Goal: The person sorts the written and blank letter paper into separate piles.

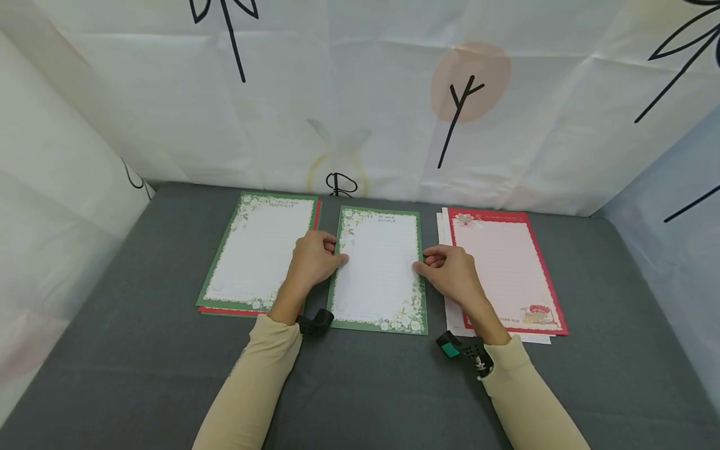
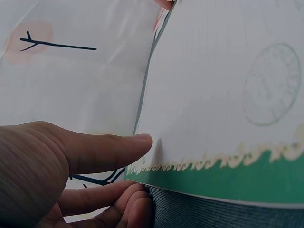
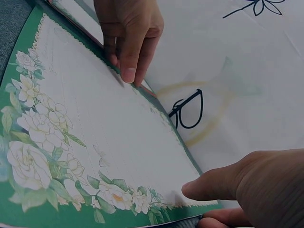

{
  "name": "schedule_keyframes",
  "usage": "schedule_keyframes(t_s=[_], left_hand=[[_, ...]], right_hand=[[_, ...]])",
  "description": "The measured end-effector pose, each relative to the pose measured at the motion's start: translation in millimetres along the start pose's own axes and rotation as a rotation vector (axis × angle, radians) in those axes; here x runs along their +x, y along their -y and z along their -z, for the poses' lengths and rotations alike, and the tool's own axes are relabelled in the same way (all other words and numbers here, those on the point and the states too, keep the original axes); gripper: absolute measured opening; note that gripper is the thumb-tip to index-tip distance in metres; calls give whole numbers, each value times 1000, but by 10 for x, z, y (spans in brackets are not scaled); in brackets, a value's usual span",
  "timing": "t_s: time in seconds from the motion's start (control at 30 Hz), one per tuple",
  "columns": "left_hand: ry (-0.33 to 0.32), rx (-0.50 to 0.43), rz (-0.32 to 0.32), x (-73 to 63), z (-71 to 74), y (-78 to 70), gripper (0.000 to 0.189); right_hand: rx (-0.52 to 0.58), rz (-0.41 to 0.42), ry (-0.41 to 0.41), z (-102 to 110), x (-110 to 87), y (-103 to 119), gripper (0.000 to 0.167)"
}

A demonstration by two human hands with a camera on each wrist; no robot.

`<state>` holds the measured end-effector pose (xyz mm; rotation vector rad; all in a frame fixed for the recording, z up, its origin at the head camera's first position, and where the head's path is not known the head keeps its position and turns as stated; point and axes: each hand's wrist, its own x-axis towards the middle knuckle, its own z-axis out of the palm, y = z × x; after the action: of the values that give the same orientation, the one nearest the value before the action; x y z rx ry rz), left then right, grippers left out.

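A sheet of green-bordered letter paper (image 1: 378, 269) with white flowers along its border lies in the middle of the dark table. My left hand (image 1: 316, 257) pinches its left edge, thumb on the printed face and fingers at the underside. On the opposite edge my right hand (image 1: 448, 272) pinches the same sheet, thumb on top. Up close in the right wrist view, the flower print (image 3: 35, 161) fills the sheet's corner. The left wrist view has the left thumb (image 2: 109, 151) over the ruled area, near a faint round mark (image 2: 272, 84).
At the left lies a stack of green-bordered paper (image 1: 255, 250) with red edges showing beneath. On the right, red-bordered paper (image 1: 509, 275) overlaps white sheets (image 1: 454, 315). A patterned cloth (image 1: 382, 94) hangs behind the grey tabletop (image 1: 360, 394).
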<state>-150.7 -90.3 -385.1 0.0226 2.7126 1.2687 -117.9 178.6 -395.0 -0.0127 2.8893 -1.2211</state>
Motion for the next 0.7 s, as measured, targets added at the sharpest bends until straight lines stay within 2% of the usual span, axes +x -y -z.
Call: schedule_keyframes(t_s=[0.7], left_hand=[[7, 2, -17, 8, 5, 8, 43]], right_hand=[[-2, -6, -1, 4, -11, 2, 34]])
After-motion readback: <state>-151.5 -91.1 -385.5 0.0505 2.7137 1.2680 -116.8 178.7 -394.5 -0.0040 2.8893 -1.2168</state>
